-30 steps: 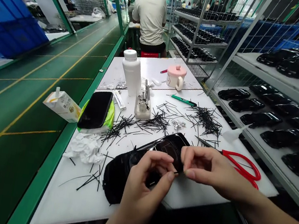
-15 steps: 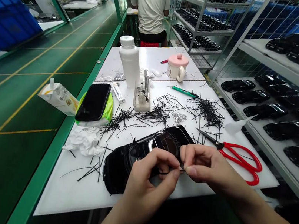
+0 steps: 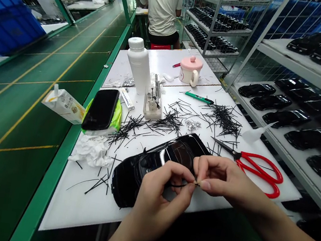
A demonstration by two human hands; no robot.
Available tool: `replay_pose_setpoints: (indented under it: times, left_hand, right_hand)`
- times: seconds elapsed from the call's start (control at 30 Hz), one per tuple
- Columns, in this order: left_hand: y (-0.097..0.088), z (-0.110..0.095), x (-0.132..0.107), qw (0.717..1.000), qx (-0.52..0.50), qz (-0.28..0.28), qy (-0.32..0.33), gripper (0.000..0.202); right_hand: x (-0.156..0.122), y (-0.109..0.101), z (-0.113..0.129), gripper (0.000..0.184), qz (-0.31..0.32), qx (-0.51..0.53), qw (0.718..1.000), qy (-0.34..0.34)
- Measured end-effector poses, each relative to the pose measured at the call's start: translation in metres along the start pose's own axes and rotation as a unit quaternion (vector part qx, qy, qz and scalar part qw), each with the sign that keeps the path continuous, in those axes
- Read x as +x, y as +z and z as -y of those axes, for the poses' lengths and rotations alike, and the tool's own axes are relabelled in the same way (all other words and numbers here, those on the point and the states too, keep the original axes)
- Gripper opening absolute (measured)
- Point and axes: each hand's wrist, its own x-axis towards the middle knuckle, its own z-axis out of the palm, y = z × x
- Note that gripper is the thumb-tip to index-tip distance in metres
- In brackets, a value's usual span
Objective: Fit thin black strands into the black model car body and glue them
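Both hands meet over the near side of a glossy black model car body [image 3: 128,176], which lies on the white work board [image 3: 73,216]. My left hand [image 3: 164,197] pinches a thin black strip [image 3: 179,185] between thumb and forefinger. Fingertip to fingertip with it, my right hand [image 3: 218,177] is closed on the strip's other end; a tiny pale bit shows there, too small to name. Just beyond the right hand lie red-handled scissors [image 3: 262,168], blades pointing left. Loose black strips [image 3: 166,123] are strewn behind the car, beside a small heap of shiny silver pieces [image 3: 192,125].
A white bottle [image 3: 139,63], a clear holder of metal tools [image 3: 152,105], a lidded mug [image 3: 190,70] and a green cutter [image 3: 199,98] stand or lie farther back. Left are a phone [image 3: 101,109], crumpled tissue [image 3: 92,150] and a drink carton [image 3: 64,104]. Car racks [image 3: 292,67] flank the right; a person [image 3: 161,6] sits ahead.
The hands stay nearly in place, pinched together at the strip, with only a slight shift of the fingertips. The whole view has moved very slightly.
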Motion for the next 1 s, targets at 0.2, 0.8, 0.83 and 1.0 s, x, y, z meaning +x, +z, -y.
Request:
replay_pose_setpoints:
  times: [0.2, 0.8, 0.83, 1.0]
  left_hand:
    - [0.001, 0.001, 0.0, 1.0, 0.001, -0.003, 0.008, 0.011]
    - [-0.002, 0.001, 0.001, 1.0, 0.025, -0.015, 0.008, 0.014]
    - [-0.003, 0.002, 0.001, 1.0, 0.026, -0.017, 0.006, 0.014]
    - [-0.003, 0.002, 0.0, 1.0, -0.009, 0.017, -0.011, 0.017]
  right_hand:
    - [-0.002, 0.0, 0.001, 0.02, -0.01, -0.052, 0.999, -0.012]
    - [-0.013, 0.019, 0.011, 0.007, -0.1, -0.339, 0.926, -0.132]
    - [-0.013, 0.02, 0.011, 0.006, -0.094, -0.357, 0.917, -0.152]
    - [-0.011, 0.021, 0.01, 0.007, -0.1, -0.4, 0.887, -0.209]
